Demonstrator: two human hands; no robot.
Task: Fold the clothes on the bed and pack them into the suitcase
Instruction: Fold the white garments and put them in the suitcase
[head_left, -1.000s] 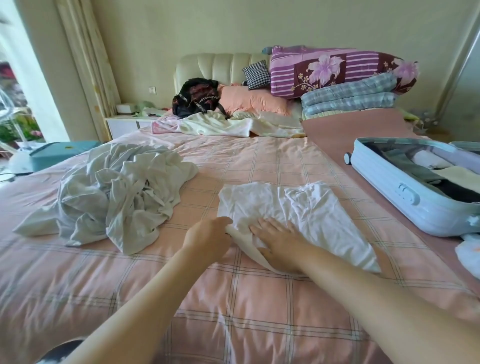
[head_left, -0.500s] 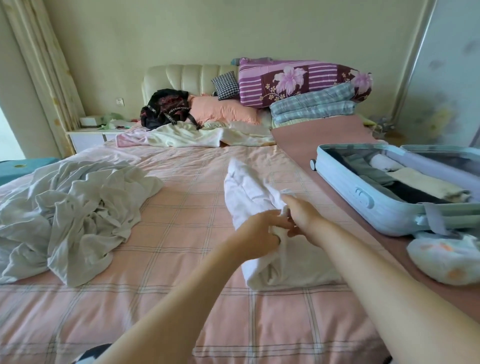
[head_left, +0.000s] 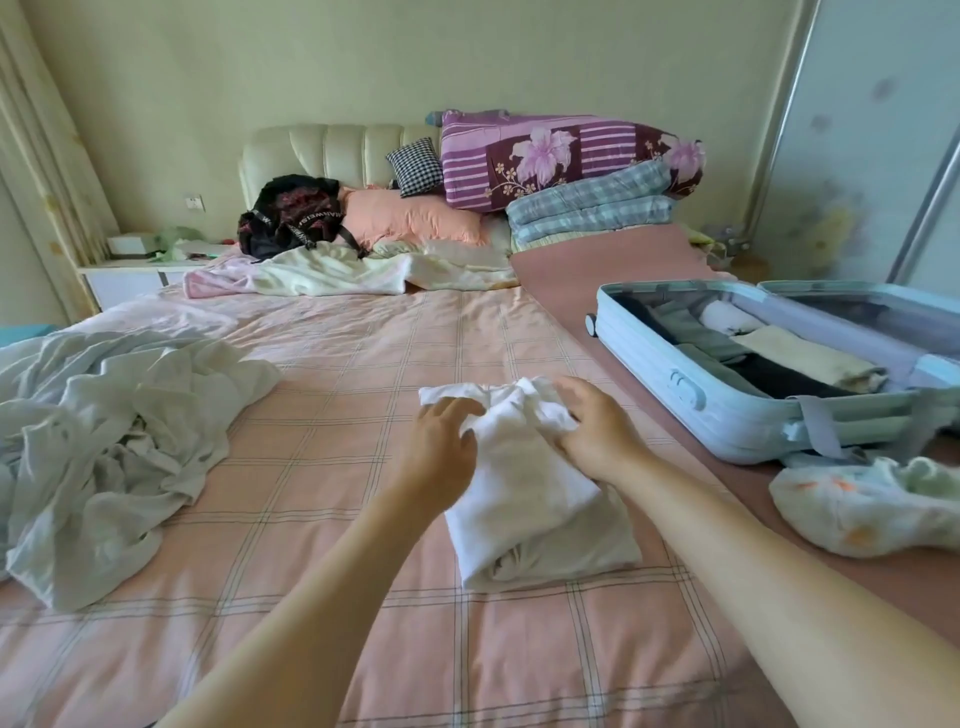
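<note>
A folded white garment lies on the pink checked bed, just below the middle of the view, with its long side running from 11 o'clock to 5 o'clock. Its lower half is a flat, layered rectangle. Its upper end is bunched and rumpled between the two hands.

The left hand rests on the garment's upper left edge, at 9 o'clock of the bunch. Its fingers are fairly straight and slightly apart, laid on the cloth. The right hand sits at 3 o'clock of the bunch, its fingers curled over the rumpled fold and clamped on it with the thumb. Both bare forearms reach in from 6 o'clock.

At 3 o'clock of the garment, well apart from it, a pale blue suitcase lies open on a plain pink cover, with rolled and folded clothes in grey, cream, white and black packed in its near half. Just beside its near corner, at 4 o'clock, lies a small crumpled cloth with orange marks.

At 9 o'clock a heap of unfolded pale clothes sprawls across the bed. At 12 o'clock, against the cream headboard, are a black bag, a peach pillow, a checked cushion and a purple flowered quilt on top of folded plaid bedding.
</note>
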